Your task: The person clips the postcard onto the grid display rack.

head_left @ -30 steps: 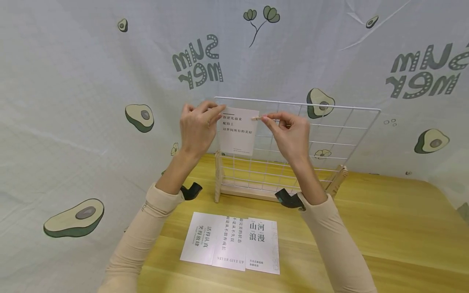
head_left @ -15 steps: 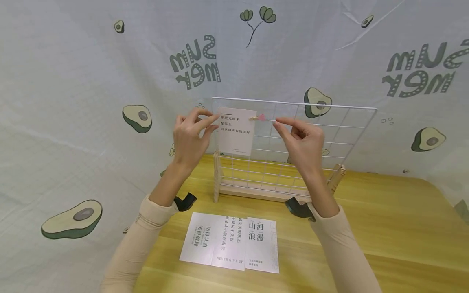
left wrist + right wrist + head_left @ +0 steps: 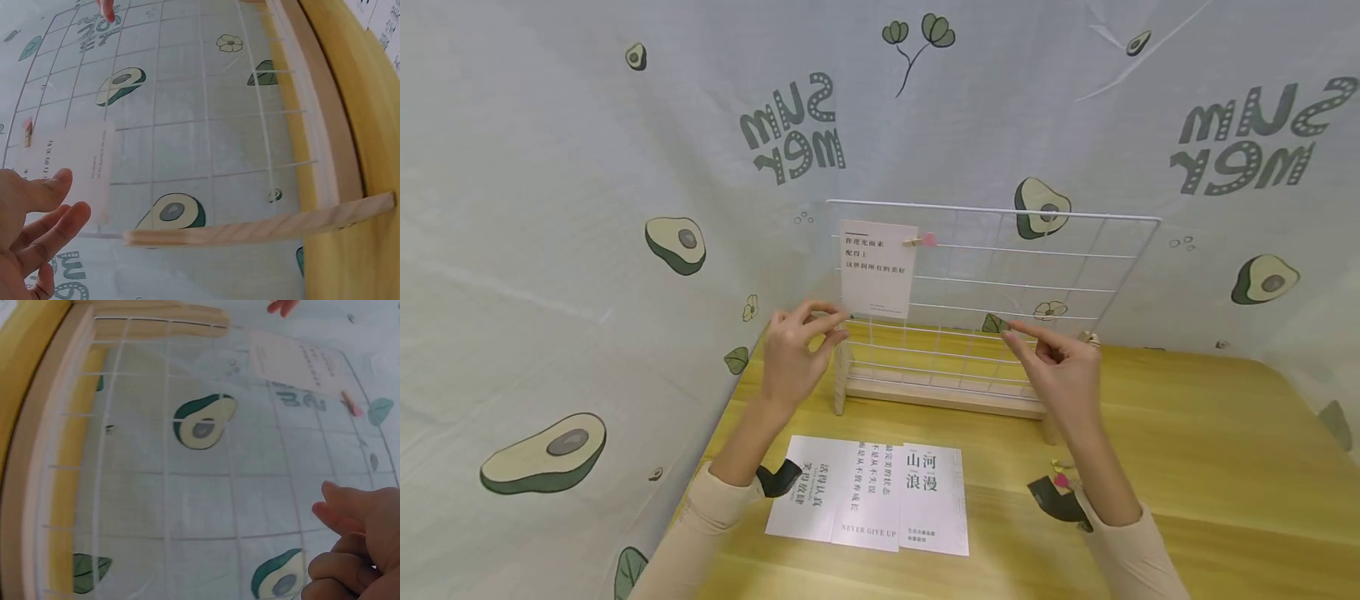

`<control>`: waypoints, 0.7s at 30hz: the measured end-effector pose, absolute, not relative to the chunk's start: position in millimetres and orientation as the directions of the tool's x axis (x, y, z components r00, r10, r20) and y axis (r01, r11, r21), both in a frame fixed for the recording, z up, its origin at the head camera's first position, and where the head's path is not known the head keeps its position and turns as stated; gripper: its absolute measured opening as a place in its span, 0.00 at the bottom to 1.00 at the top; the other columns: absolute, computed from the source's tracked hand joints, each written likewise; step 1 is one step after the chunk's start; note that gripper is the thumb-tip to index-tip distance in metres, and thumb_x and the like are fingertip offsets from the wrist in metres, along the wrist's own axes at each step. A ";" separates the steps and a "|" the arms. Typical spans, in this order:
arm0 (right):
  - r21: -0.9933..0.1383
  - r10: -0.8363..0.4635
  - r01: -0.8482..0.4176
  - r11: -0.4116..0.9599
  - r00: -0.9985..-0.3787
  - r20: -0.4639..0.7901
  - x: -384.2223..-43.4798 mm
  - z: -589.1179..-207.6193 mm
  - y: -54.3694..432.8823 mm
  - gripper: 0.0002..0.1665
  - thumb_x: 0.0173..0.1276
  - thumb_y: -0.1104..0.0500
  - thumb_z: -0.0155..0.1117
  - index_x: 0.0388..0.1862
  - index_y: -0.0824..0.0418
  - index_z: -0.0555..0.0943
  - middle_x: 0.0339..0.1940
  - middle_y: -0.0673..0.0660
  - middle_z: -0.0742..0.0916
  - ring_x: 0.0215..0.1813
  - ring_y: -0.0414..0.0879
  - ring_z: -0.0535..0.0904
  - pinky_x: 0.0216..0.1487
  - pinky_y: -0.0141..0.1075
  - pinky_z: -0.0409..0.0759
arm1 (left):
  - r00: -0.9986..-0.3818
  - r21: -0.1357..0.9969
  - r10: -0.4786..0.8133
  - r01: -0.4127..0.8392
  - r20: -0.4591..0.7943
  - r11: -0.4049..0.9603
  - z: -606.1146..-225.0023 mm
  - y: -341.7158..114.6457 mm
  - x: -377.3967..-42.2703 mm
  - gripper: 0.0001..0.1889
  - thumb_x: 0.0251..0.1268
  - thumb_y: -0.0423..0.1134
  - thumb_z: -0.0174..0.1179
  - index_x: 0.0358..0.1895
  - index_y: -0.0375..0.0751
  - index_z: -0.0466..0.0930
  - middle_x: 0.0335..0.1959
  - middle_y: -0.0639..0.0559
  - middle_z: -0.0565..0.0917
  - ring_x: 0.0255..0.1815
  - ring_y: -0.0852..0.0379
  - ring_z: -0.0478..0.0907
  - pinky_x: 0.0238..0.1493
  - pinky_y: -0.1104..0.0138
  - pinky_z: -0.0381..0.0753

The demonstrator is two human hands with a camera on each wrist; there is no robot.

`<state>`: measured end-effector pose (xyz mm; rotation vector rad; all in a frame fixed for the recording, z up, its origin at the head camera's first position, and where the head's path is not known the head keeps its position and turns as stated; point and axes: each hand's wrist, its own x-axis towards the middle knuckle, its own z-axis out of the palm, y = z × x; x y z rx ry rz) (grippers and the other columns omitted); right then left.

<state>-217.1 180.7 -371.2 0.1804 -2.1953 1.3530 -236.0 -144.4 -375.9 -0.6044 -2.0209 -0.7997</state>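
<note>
- The clipped card (image 3: 877,279) hangs at the upper left of the white wire grid (image 3: 992,210), its long axis upright and its printed lines running level, left to right, reading the right way up.
- A small wooden clip (image 3: 919,242) lies almost level across the card's right edge, near the top; its wooden tip points left over the paper, and its pink heart-shaped end points right.
- The left hand (image 3: 793,346) is beside the card's lower left corner, thumb and forefinger slightly apart with nothing between them; whether a fingertip touches the paper cannot be told.
- The right hand (image 3: 1063,371) is in front of the grid's lower right part, thumb and forefinger nearly together, the other fingers bent in, and no object shows in it.
- The grid is thin wire in rectangular cells, longer sideways than tall, standing in a pale wooden base (image 3: 940,397) whose long axis runs left to right.
- Three flat, rectangular paper cards (image 3: 867,496) lie side by side on the smooth yellow wood-grain table (image 3: 1187,433), long axes pointing away from the person.
- A pink and yellow piece (image 3: 1062,481) lies near the right wrist, partly hidden.
- Behind hangs pale, creased cloth (image 3: 550,250) printed with avocados.
</note>
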 end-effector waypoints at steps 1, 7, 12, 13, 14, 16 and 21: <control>-0.789 0.166 -0.356 0.501 -0.855 0.491 -214.2 -378.9 185.4 0.12 0.67 0.59 0.75 0.48 0.62 0.91 0.13 0.47 0.65 0.17 0.34 0.53 0.20 0.34 0.54 | -0.532 0.325 0.121 0.666 0.838 0.672 -382.4 -142.7 -234.1 0.13 0.51 0.32 0.78 0.42 0.38 0.93 0.40 0.44 0.89 0.26 0.49 0.82 0.39 0.58 0.66; -0.822 0.186 -0.218 0.525 -0.914 0.361 -196.4 -420.8 207.5 0.16 0.68 0.57 0.75 0.49 0.65 0.90 0.13 0.47 0.65 0.16 0.33 0.53 0.16 0.35 0.54 | -0.642 0.408 0.168 0.644 0.748 0.647 -422.8 -125.4 -222.2 0.13 0.50 0.32 0.78 0.42 0.40 0.93 0.41 0.47 0.90 0.30 0.52 0.85 0.40 0.61 0.68; -0.818 0.193 -0.164 0.552 -0.929 0.316 -182.5 -445.9 224.9 0.15 0.69 0.54 0.74 0.49 0.63 0.91 0.12 0.46 0.66 0.14 0.33 0.55 0.13 0.34 0.57 | -0.725 0.466 0.212 0.609 0.656 0.642 -452.9 -108.5 -210.8 0.14 0.47 0.31 0.80 0.41 0.41 0.93 0.42 0.50 0.89 0.32 0.55 0.85 0.45 0.58 0.72; -0.812 0.187 -0.153 0.564 -0.934 0.305 -180.3 -450.0 228.9 0.16 0.70 0.53 0.73 0.49 0.63 0.91 0.11 0.45 0.65 0.14 0.33 0.54 0.13 0.33 0.57 | -0.742 0.482 0.218 0.600 0.634 0.639 -458.5 -105.5 -208.4 0.15 0.47 0.31 0.80 0.42 0.41 0.93 0.42 0.50 0.89 0.33 0.54 0.85 0.46 0.57 0.73; -0.805 0.180 -0.141 0.576 -0.939 0.293 -178.1 -454.1 232.9 0.16 0.70 0.53 0.73 0.49 0.63 0.90 0.11 0.45 0.65 0.14 0.33 0.54 0.12 0.33 0.57 | -0.757 0.495 0.230 0.593 0.612 0.635 -463.6 -102.7 -206.2 0.15 0.46 0.32 0.80 0.41 0.40 0.93 0.42 0.49 0.89 0.35 0.53 0.85 0.52 0.55 0.74; -0.792 0.170 -0.104 0.601 -0.952 0.254 -173.7 -461.7 241.0 0.18 0.71 0.52 0.72 0.51 0.64 0.90 0.12 0.45 0.65 0.14 0.33 0.54 0.12 0.32 0.58 | -0.785 0.519 0.256 0.578 0.564 0.630 -473.9 -97.3 -202.5 0.16 0.45 0.32 0.81 0.41 0.38 0.92 0.44 0.48 0.89 0.40 0.52 0.86 0.55 0.52 0.73; -0.770 0.148 -0.028 0.638 -0.976 0.158 -159.8 -478.4 258.2 0.20 0.72 0.51 0.70 0.52 0.67 0.88 0.11 0.44 0.66 0.12 0.33 0.55 0.11 0.30 0.60 | -0.843 0.551 0.327 0.529 0.427 0.645 -492.2 -87.1 -197.9 0.19 0.47 0.36 0.80 0.46 0.39 0.91 0.47 0.47 0.88 0.47 0.51 0.84 0.51 0.57 0.70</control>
